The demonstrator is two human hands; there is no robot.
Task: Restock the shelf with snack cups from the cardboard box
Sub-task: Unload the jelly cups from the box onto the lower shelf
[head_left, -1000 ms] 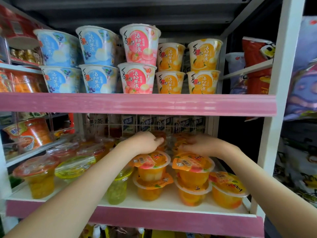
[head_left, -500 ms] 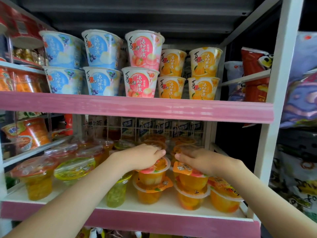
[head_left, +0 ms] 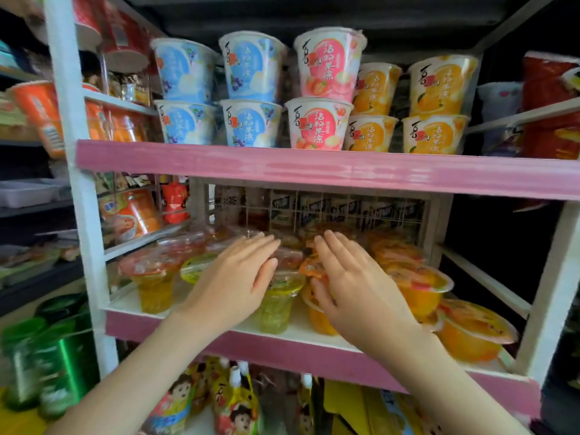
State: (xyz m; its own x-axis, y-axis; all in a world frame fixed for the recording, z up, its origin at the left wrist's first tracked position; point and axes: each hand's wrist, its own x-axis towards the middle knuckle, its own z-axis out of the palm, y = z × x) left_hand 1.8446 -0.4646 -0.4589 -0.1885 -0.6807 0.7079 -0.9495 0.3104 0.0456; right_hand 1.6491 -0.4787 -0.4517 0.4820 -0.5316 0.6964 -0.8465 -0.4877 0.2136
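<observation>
Clear jelly cups fill the lower pink-edged shelf [head_left: 282, 346]: orange cups [head_left: 417, 290] stacked on the right, a green cup [head_left: 279, 306] at the front middle, a yellow cup with a red lid [head_left: 152, 279] on the left. My left hand [head_left: 238, 277] hovers with straight fingers in front of the green cup. My right hand [head_left: 351, 284] is spread flat in front of the stacked orange cups. Neither hand holds a cup. The cardboard box is out of view.
The upper pink shelf [head_left: 314, 167] carries stacked blue [head_left: 248, 70], pink [head_left: 326, 67] and orange paper cups [head_left: 439, 86]. White uprights [head_left: 75, 183] frame the unit. A wire grid [head_left: 329, 211] backs the lower shelf. Green cans [head_left: 53, 359] stand lower left; snack pouches [head_left: 232, 403] hang below.
Both hands have let go of the tops of the stacked orange cups, opened flat and drawn back toward me. The view has shifted left.
</observation>
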